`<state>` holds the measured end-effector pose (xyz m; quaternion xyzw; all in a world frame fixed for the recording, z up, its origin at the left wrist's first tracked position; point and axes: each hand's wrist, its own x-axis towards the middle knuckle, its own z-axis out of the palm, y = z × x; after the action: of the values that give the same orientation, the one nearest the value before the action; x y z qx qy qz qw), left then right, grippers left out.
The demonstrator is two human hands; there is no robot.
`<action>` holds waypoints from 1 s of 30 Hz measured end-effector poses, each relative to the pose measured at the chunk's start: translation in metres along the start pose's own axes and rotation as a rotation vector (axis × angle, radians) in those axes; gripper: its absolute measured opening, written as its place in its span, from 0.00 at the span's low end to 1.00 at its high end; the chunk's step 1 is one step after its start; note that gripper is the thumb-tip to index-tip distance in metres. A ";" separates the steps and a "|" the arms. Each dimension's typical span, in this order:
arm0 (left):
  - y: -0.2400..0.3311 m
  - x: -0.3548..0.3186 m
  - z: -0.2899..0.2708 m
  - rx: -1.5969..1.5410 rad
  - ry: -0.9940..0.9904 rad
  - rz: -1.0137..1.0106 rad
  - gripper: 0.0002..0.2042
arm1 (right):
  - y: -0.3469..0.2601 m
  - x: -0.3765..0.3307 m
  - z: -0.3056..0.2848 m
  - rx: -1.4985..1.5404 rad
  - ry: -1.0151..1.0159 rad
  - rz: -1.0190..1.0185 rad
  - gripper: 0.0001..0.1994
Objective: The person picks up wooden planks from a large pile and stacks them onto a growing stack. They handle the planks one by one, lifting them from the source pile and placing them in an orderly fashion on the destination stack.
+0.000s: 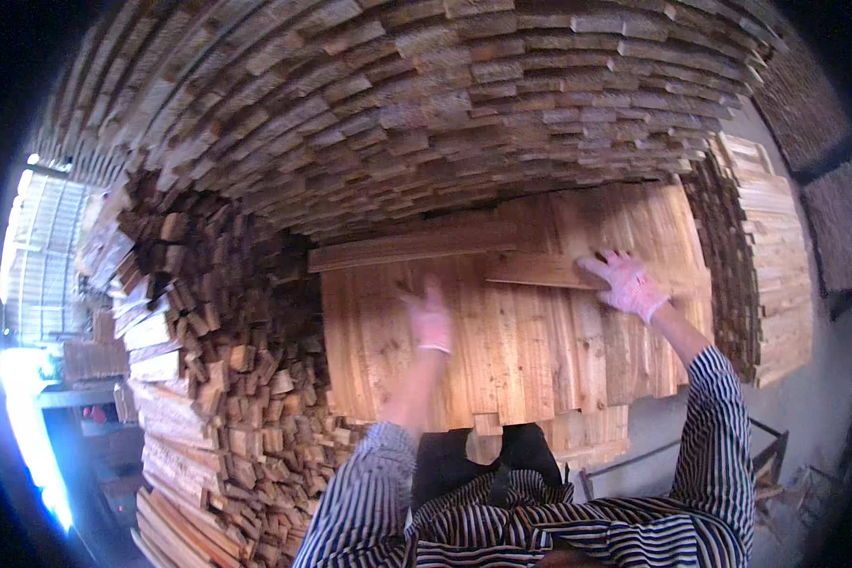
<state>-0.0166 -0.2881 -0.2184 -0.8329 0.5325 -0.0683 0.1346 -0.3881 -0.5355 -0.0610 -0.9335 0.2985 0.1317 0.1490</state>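
Both my hands wear pale pink work gloves. My left hand [429, 319] is over the left part of a flat layer of wooden boards [516, 364]. It is slightly blurred, with its fingers apart and no wood in them. My right hand [630, 284] lies with spread fingers over the right end of a short plank [538, 270]. That plank rests crosswise on the layer, its near edge showing as a bright strip. Farther off, a longer, darker plank [412, 246] lies along the layer's far left edge.
A tall wall of stacked planks [502, 123] rises right behind the boards. On the left stands a heap of wood pieces [246, 398] with uneven ends. More stacked boards [776, 256] stand at the right. A metal frame [776, 454] is at the lower right.
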 end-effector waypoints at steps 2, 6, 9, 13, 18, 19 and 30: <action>-0.037 0.043 0.008 -0.050 0.188 -0.005 0.43 | 0.023 0.015 0.017 -0.054 0.027 0.003 0.40; -0.056 0.121 -0.034 -0.336 0.077 0.190 0.44 | 0.036 0.028 0.021 -0.025 -0.067 0.075 0.41; -0.068 0.154 -0.028 -0.452 -0.118 0.293 0.43 | 0.053 0.047 0.018 -0.041 -0.025 0.025 0.42; -0.062 0.163 -0.055 -0.661 -0.232 0.182 0.38 | 0.072 0.075 0.004 0.018 0.079 0.020 0.38; -0.047 0.142 -0.070 -0.581 -0.212 0.077 0.38 | 0.087 0.083 0.010 -0.020 0.057 0.084 0.41; -0.039 0.142 -0.072 -0.582 -0.197 0.071 0.38 | 0.105 0.080 0.020 -0.035 0.091 0.055 0.42; -0.068 -0.002 -0.124 -0.734 0.252 -0.489 0.42 | 0.136 0.116 0.043 -0.156 -0.125 0.246 0.53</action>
<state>0.0099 -0.2781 -0.0797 -0.9118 0.3216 -0.0055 -0.2552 -0.3852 -0.6859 -0.1669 -0.8886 0.3896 0.2294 0.0768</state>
